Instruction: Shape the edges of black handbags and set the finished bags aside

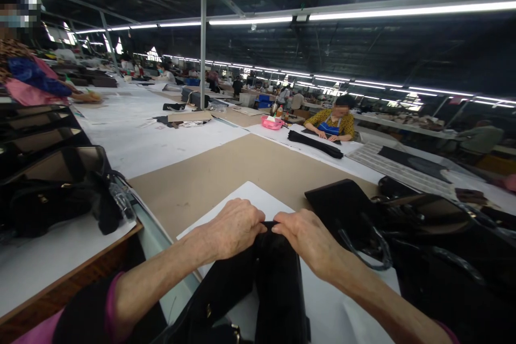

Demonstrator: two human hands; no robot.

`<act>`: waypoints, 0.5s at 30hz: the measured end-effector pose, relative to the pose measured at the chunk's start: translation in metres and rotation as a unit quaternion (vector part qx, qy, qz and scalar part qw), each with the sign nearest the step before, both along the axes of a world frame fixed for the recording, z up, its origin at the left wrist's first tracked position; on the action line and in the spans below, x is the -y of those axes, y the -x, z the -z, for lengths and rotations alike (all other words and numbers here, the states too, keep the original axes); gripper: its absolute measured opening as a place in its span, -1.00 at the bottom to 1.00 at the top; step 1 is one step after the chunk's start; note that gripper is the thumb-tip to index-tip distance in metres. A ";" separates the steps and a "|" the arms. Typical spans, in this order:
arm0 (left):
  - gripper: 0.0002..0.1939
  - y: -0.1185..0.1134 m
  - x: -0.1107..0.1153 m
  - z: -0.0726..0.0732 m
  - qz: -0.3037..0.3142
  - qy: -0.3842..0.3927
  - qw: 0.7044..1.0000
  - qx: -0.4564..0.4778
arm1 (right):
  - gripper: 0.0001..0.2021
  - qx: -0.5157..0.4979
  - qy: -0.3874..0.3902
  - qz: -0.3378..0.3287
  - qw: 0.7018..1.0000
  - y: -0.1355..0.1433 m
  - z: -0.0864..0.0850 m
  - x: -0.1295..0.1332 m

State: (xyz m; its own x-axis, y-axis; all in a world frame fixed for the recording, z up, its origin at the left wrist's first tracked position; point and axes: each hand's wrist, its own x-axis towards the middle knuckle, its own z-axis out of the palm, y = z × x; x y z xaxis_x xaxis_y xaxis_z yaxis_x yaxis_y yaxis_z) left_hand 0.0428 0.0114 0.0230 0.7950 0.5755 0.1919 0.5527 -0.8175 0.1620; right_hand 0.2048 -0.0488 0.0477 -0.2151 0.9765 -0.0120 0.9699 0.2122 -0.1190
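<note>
The black bag (278, 279) is near centre, over a white sheet (226, 217) that I guess protects it. At left I see a bag row (56, 199), likely kept within reach; left hand (237, 228) and right hand (308, 239) pinch its far edge side by side, seemingly steadying it; right lies a bag pile (439, 226).

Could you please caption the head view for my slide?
Left hand and right hand pinch the edge of a black bag over white paper.
</note>
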 end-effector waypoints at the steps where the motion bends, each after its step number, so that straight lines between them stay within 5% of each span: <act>1: -0.71 0.000 0.000 0.001 0.004 0.000 1.000 0.002 | -0.71 0.017 0.001 -0.006 1.000 0.000 0.001 -0.001; 7: -0.69 -0.005 -0.007 0.003 -0.007 0.028 1.000 0.012 | -0.70 0.028 -0.031 -0.007 0.999 -0.007 0.008 -0.007; 11: -0.69 0.003 -0.007 -0.005 -0.018 0.126 0.992 0.019 | -0.71 0.006 -0.032 -0.001 0.999 -0.011 0.011 -0.008; 15: -0.72 0.020 0.008 -0.012 -0.100 0.154 0.983 0.002 | -0.70 0.064 -0.046 -0.008 0.997 -0.007 0.010 -0.007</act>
